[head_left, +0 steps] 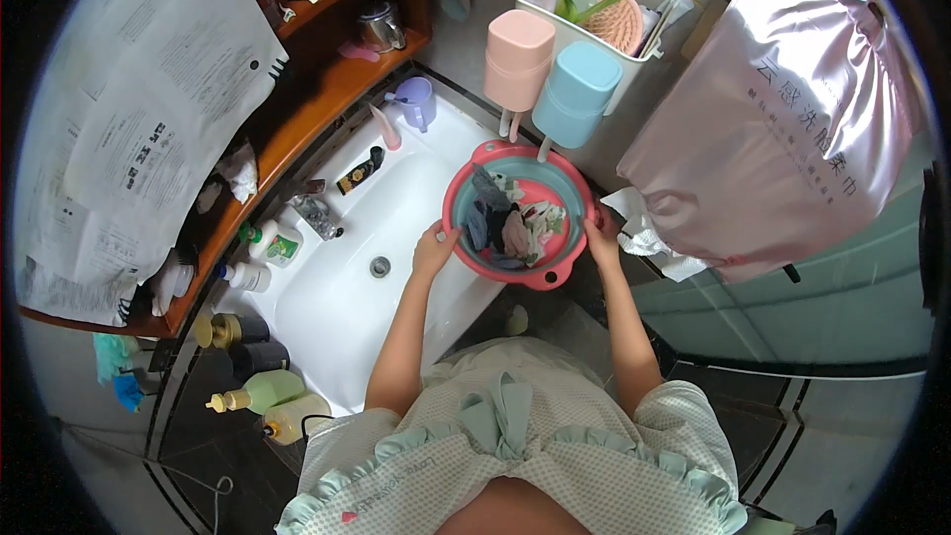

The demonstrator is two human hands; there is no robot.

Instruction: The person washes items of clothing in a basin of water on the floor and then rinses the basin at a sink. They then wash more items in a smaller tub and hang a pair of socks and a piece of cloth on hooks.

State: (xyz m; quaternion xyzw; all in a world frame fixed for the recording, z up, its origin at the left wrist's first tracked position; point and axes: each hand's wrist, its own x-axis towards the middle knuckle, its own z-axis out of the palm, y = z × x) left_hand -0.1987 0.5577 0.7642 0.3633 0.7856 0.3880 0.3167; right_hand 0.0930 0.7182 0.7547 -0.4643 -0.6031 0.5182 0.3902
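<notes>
A round basin (547, 278) with a red rim and grey-blue inner wall is held level between my two hands, over the right edge of the white sink. My left hand (433, 249) grips its left rim, and on the opposite side my right hand (601, 240) has hold of the rim; the fingers of both are partly hidden underneath. Inside lies a small heap of crumpled cloth items (517, 231) in dark grey, blue-grey, brown and patterned white. Part of the red bottom shows around them.
The white sink (352, 322) has a chrome faucet (317, 216) and several bottles along its left side. A purple cup (417, 104) stands at its back corner. Pink and blue wall dispensers (578, 89) hang just beyond the basin. A large shiny pink bag (768, 129) hangs at right.
</notes>
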